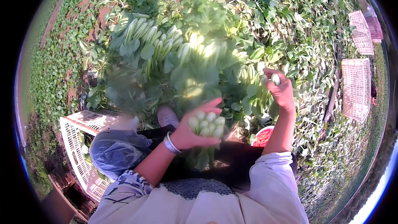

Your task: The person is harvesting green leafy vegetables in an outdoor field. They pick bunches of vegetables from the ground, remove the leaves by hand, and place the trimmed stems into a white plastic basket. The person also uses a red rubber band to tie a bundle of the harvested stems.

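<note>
My left hand [189, 133], with a silver bangle at the wrist, is curled around a bunch of pak choi [207, 124]. Its pale cut ends face up and the leaves hang below the palm. Further right, my right hand [279, 91] pinches pale pak choi stems [275, 79] between thumb and fingers, beside more stalks lying on the ground. A long row of cut pak choi [155, 37] spreads in front of me, stem ends pointing away and leaves towards me. A blurred patch hides part of the row's middle.
A white plastic crate [73, 152] holding greens lies at my left, beside a rounded thing under bluish plastic [119, 152]. A white-rimmed container of red strands [263, 137] sits under my right forearm. Pinkish crates [356, 88] line the far right. My shoe [168, 116] stands among leaves.
</note>
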`<state>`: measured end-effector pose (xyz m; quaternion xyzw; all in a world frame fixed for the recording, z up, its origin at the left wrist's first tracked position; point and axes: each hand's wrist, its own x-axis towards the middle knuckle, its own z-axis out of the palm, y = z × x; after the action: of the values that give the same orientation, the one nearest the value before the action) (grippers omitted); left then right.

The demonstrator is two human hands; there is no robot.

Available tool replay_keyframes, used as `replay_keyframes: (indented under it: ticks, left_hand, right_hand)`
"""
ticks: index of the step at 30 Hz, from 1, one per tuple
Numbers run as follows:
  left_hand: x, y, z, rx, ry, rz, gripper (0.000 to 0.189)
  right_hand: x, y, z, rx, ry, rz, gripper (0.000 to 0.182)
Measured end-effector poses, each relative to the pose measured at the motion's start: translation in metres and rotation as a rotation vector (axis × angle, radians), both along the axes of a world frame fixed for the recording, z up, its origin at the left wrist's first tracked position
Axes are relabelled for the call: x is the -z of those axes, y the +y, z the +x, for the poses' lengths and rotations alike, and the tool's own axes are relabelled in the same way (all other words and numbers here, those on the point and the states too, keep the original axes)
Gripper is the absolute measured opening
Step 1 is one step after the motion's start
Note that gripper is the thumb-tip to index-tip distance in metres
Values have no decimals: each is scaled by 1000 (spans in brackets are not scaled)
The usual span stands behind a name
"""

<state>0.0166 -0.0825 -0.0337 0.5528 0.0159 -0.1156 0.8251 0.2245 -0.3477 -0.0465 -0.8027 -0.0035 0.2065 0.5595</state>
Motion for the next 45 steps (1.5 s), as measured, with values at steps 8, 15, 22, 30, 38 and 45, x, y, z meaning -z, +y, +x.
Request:
replay_keyframes:
  ticks: [8, 15, 22, 30, 38, 45]
  left_hand:
    - [-57, -2, -51, 46, -91, 38, 80]
    - [-84, 7, -106, -78, -173, 252, 82]
    - [-93, 9, -121, -56, -352, 264, 82]
    - [-96, 0, -121, -384, -365, 24, 80]
    - [-169, 69, -126, -427, -533, 298, 99]
    - [-296, 153, -150, -149, -339, 1041, 84]
  right_hand:
    - [-113, 76, -150, -173, 26, 590, 47]
    - [-132, 85, -219, -175, -231, 183, 50]
    - [-148, 98, -231, -329, -197, 389, 32]
    - [-153, 97, -270, -276, -870, -30, 66]
    - [-168, 192, -282, -358, -771, 602, 90]
    - [-179, 271, -315, -464, -758, 605, 111]
